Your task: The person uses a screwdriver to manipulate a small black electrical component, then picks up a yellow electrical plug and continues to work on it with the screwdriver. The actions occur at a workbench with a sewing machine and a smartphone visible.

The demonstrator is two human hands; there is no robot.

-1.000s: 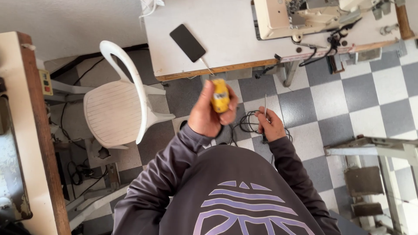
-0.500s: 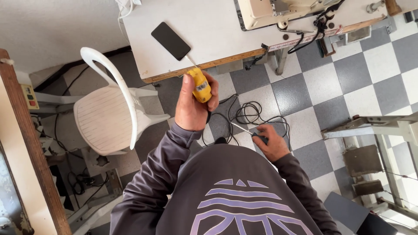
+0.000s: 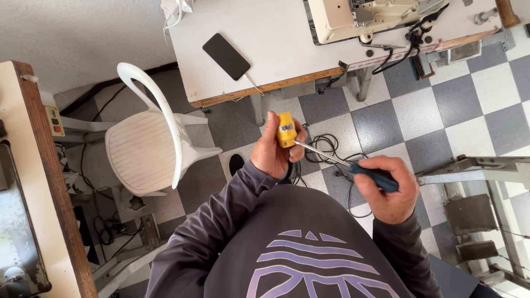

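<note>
My left hand (image 3: 273, 152) grips a small yellow plug-like block (image 3: 285, 129) and holds it up in front of my chest. My right hand (image 3: 389, 187) is closed around the dark blue handle of a screwdriver (image 3: 372, 176). Its thin metal shaft runs up and left, and the tip touches the side of the yellow block. A black cable (image 3: 326, 152) lies coiled on the chequered floor below both hands.
A white plastic chair (image 3: 149, 146) stands to the left. Ahead is a white work table (image 3: 276, 49) with a black phone (image 3: 226, 56) and a cream sewing machine (image 3: 375, 16). A wooden-edged bench (image 3: 38, 165) runs along the left. Metal frame parts (image 3: 480, 165) sit at right.
My right hand rose from the cables on the floor with the screwdriver and brought its tip to the yellow block. The left hand kept hold of the block.
</note>
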